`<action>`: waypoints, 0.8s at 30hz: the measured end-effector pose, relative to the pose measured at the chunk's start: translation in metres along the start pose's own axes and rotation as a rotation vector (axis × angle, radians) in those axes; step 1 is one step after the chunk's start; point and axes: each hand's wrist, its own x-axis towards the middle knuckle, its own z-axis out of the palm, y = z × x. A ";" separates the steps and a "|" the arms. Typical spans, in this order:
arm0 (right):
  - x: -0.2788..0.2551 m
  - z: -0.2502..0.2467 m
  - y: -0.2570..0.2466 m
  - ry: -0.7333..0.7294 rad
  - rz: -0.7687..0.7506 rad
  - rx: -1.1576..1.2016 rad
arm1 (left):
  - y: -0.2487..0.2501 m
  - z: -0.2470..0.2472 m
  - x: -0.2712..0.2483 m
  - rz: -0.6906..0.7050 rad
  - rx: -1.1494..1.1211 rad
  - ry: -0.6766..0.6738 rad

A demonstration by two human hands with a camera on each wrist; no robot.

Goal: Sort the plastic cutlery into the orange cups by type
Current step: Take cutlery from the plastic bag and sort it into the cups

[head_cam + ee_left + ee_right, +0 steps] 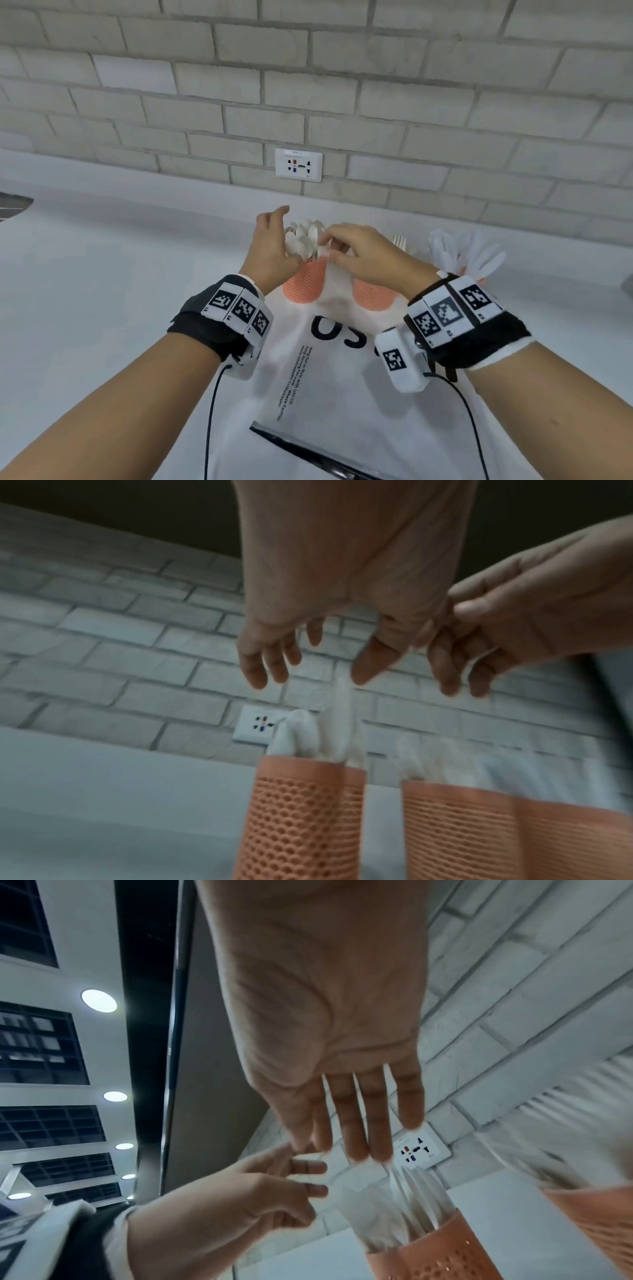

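Three orange mesh cups stand in a row near the wall. White spoons [303, 238] fill the left cup [303, 286] [301, 818]. The middle cup [371, 294] [455, 829] holds white forks [400, 241]. My right wrist mostly hides the right cup [481, 280], which holds more white cutlery [462, 250]. Both hands hover over the spoon cup. My left hand [270, 240] [318, 666] is beside the spoons with relaxed fingers and holds nothing. The right hand [356, 246] [496, 631] curls its fingers over the spoon tops, with a white spoon piece [479, 654] showing between them.
The cups stand at the far end of a white printed plastic bag [342, 377] on a white counter [102, 291]. A brick wall with a socket [298, 165] rises just behind. A dark object [13, 205] pokes in at the left edge.
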 end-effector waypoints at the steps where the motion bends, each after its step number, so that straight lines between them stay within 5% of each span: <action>1: -0.016 -0.001 -0.003 -0.121 0.017 -0.019 | 0.004 0.000 -0.009 0.088 0.011 0.069; 3: -0.046 0.003 -0.009 -0.336 0.042 -0.097 | 0.013 0.002 -0.032 0.249 0.026 0.009; 8: -0.116 0.036 -0.017 -0.637 0.020 -0.166 | 0.023 0.020 -0.094 0.387 0.278 -0.797; 11: -0.151 0.060 -0.017 -0.732 0.066 -0.316 | 0.022 0.035 -0.123 0.370 0.475 -1.036; 14: -0.171 0.070 -0.012 -0.628 0.101 -0.500 | 0.021 0.044 -0.137 0.431 0.648 -1.000; 17: -0.177 0.060 -0.006 -0.476 0.176 -0.513 | 0.024 0.046 -0.139 0.450 0.569 -0.868; 21: -0.180 0.034 0.000 -0.052 0.263 -0.506 | 0.029 0.036 -0.135 0.481 0.204 -0.538; 24: -0.177 0.017 0.005 0.239 0.305 -0.462 | 0.035 0.032 -0.128 0.640 0.159 -0.383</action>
